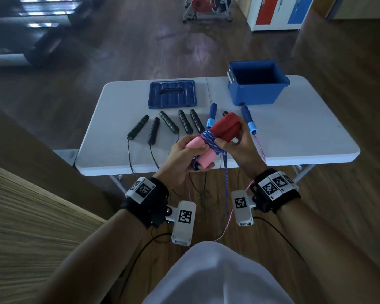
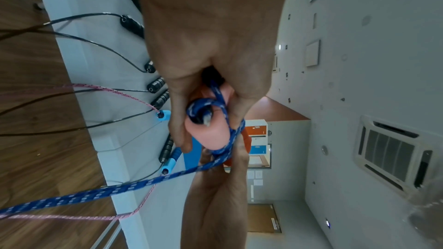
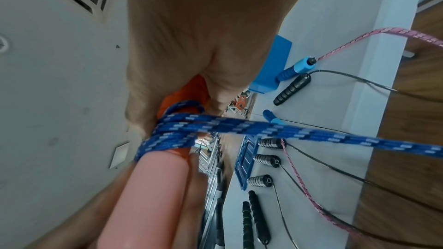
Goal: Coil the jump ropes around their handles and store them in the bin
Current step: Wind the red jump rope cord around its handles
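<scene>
The pink-and-red handles (image 1: 208, 139), long axis toward 1 o'clock, are gripped by the left hand (image 1: 184, 159); the blue rope (image 1: 211, 141) is pinched by the right hand (image 1: 237, 148). The bin (image 1: 258, 84) lies at 1 o'clock, nearer the right hand.

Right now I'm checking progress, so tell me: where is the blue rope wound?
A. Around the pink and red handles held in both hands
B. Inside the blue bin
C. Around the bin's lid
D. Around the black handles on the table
A: the blue rope is coiled around the pink and red handles, held between left hand and right hand.
</scene>
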